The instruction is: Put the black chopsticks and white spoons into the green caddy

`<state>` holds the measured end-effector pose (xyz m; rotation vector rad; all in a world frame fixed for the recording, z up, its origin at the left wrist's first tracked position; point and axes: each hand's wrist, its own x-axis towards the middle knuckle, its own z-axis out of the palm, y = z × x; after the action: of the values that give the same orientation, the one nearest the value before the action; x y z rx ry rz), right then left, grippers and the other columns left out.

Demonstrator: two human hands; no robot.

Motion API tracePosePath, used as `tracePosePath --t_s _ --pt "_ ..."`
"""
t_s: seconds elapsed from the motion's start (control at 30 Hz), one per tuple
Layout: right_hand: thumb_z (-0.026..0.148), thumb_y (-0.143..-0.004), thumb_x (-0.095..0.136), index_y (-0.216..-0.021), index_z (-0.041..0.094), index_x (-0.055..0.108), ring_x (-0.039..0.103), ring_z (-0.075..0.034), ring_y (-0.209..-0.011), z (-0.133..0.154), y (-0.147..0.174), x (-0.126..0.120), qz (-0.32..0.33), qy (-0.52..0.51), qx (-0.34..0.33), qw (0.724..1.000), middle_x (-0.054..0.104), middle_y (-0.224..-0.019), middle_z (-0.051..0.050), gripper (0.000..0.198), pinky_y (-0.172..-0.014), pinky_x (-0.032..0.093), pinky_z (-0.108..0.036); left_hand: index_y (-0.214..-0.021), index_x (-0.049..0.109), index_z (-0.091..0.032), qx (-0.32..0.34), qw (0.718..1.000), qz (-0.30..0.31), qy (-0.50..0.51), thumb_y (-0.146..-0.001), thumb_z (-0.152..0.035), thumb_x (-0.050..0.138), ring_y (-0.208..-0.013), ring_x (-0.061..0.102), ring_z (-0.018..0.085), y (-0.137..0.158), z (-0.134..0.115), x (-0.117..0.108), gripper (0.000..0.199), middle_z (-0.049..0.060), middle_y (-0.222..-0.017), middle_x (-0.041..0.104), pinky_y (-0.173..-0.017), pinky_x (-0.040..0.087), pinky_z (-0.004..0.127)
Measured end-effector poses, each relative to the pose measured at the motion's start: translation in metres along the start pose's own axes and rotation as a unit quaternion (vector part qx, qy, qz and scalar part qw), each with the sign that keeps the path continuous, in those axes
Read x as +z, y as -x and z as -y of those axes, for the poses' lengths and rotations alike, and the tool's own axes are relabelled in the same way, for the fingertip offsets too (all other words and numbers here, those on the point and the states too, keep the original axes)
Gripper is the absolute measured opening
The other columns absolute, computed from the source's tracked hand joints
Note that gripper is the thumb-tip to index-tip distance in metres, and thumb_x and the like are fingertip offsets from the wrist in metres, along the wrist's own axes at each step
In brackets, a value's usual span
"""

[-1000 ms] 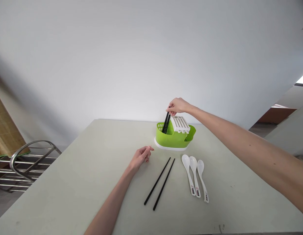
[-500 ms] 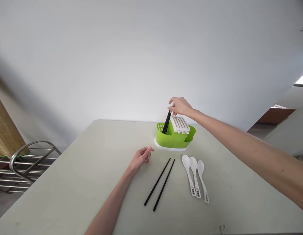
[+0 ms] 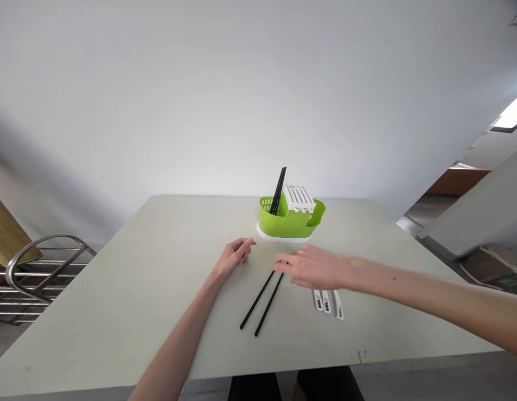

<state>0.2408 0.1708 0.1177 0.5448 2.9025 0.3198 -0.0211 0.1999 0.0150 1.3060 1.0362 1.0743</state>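
My right hand (image 3: 310, 266) is over the upper ends of two black chopsticks (image 3: 264, 305) lying side by side on the table. Its thumb and forefinger are apart near the tips, and nothing is seen held. I cannot tell whether the fingers touch them. My left hand (image 3: 236, 252) rests on the table to the left, fingers curled in with nothing in them. Handles of three white spoons (image 3: 326, 302) show below my right hand, which hides their bowls. Several black chopsticks (image 3: 277, 189) lean upright in the left compartment of a green cutlery holder (image 3: 283, 225).
A white slotted rack (image 3: 300, 198) sits on the middle of the holder, near the wall (image 3: 208, 111). The pale table (image 3: 128, 312) has its front edge by my legs. A metal rack (image 3: 41, 267) stands to the left, beside a woven mat (image 3: 10, 231).
My right hand has let go of the black chopsticks in the holder and come down toward me, over the chopsticks on the table. The view has tilted down slightly; my left hand stays put.
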Motion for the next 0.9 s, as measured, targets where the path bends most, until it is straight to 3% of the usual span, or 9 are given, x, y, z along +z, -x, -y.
tracePosePath --t_s 0.13,0.27,0.5,0.77,0.9 --pt "-0.001 -0.077 0.061 -0.142 0.013 0.052 0.061 -0.01 -0.057 0.019 0.004 0.051 0.025 0.086 0.004 0.996 0.055 -0.148 -0.02 0.067 -0.048 0.036 -0.028 -0.1 0.07 -0.015 -0.003 1.0 0.001 0.005 -0.087 -0.066 0.068 -0.055 0.037 0.008 0.001 0.0 0.001 0.052 -0.005 -0.068 0.044 -0.056 0.038 0.026" --pt "-0.002 -0.081 0.054 -0.147 0.014 0.045 0.064 -0.01 -0.06 0.016 -0.002 0.072 0.02 0.096 0.03 0.995 0.054 -0.148 -0.022 0.068 -0.052 0.041 -0.027 -0.099 0.069 -0.015 -0.005 1.0 0.003 0.01 -0.086 -0.064 0.07 -0.054 0.037 0.008 0.002 0.001 0.001 0.05 -0.006 -0.066 0.045 -0.055 0.037 0.025" --pt "-0.005 -0.09 0.049 -0.106 0.015 0.057 0.065 -0.014 -0.074 0.001 -0.017 0.073 0.039 0.08 0.016 0.996 0.064 -0.109 -0.008 0.027 -0.055 0.039 -0.025 -0.098 0.07 -0.015 -0.008 1.0 -0.001 0.004 -0.084 -0.061 0.073 -0.055 0.039 0.008 0.001 0.003 -0.001 0.048 -0.005 -0.066 0.046 -0.055 0.038 0.025" --pt "-0.005 -0.09 0.049 -0.107 0.012 0.059 0.069 -0.016 -0.07 -0.002 -0.029 0.061 0.074 0.093 -0.001 0.993 0.067 -0.099 -0.008 0.025 -0.053 0.036 -0.029 -0.099 0.071 -0.015 0.0 1.0 0.001 -0.023 -0.084 -0.063 0.071 -0.06 0.043 0.011 0.003 0.0 0.001 0.05 -0.004 -0.067 0.047 -0.059 0.039 0.026" --pt "-0.006 -0.087 0.052 -0.114 0.011 0.059 0.071 -0.019 -0.07 -0.01 -0.03 0.044 0.1 0.087 0.025 0.991 0.071 -0.087 -0.007 0.032 -0.055 0.035 -0.029 -0.102 0.074 -0.018 0.025 0.995 0.036 -0.085 -0.087 -0.062 0.069 -0.086 0.06 0.018 0.006 -0.004 0.001 0.047 0.004 -0.09 0.068 -0.081 0.048 0.03"
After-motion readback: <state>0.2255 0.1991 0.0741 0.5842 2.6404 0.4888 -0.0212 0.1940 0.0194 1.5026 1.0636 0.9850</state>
